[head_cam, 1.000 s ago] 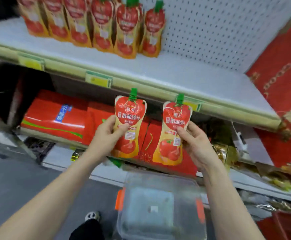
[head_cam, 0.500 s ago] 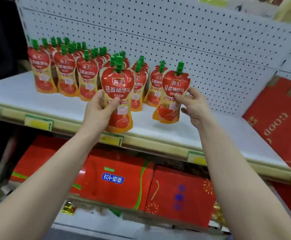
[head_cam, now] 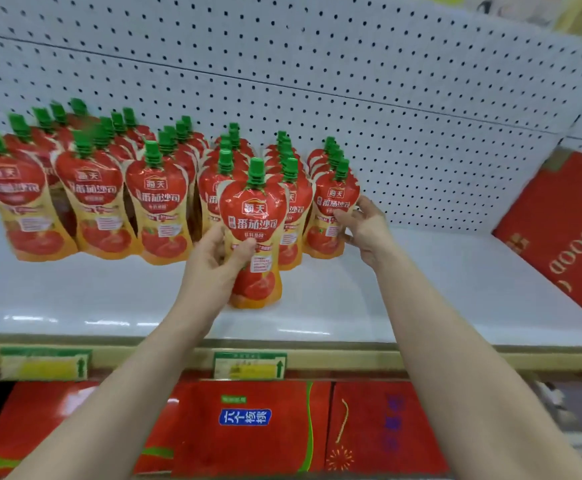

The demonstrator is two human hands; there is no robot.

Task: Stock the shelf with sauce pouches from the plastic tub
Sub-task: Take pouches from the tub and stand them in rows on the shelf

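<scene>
Several rows of red-and-yellow sauce pouches [head_cam: 158, 206] with green caps stand on the white shelf [head_cam: 421, 289] against the pegboard. My left hand [head_cam: 218, 252] grips one pouch [head_cam: 255, 230] upright, its base touching or just above the shelf in front of the rows. My right hand [head_cam: 362, 221] holds the front pouch [head_cam: 332, 209] of the rightmost row by its right edge, and that pouch stands on the shelf. The plastic tub is out of view.
The shelf right of the rows is bare white surface up to a red box [head_cam: 566, 237] leaning at the far right. Price tags [head_cam: 249, 365] sit on the shelf's front rail. Red gift boxes [head_cam: 248, 427] fill the shelf below.
Both hands rose from the tub level to the upper shelf. The right hand's pouch now stands at the front of the rightmost row. The left hand's pouch has moved in over the shelf.
</scene>
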